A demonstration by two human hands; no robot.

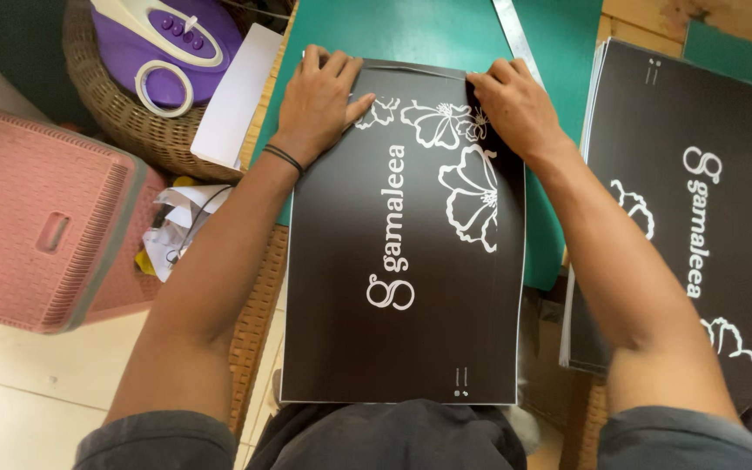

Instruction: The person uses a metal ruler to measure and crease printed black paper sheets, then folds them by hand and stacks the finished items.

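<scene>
A purple-and-white iron (pixel 167 39) is held in the wicker basket (pixel 124 117) off the desk's left edge, with white paper (pixel 237 96) beside it. A dark printed sheet (pixel 402 261) is pressed flat on the green desk (pixel 428 30), overhanging its near edge; its far edge is pinned under flattened fingers of the left hand (pixel 319 100) and pinched by the right hand (pixel 515 104). A stack of like sheets (pixel 689 209) is kept at the right, a metal ruler (pixel 515 35) behind.

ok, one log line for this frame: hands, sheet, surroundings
left hand: flat on black sheet top edge | right hand: pinching same edge | sheet: on green mat | stack: right | ruler: behind
</scene>
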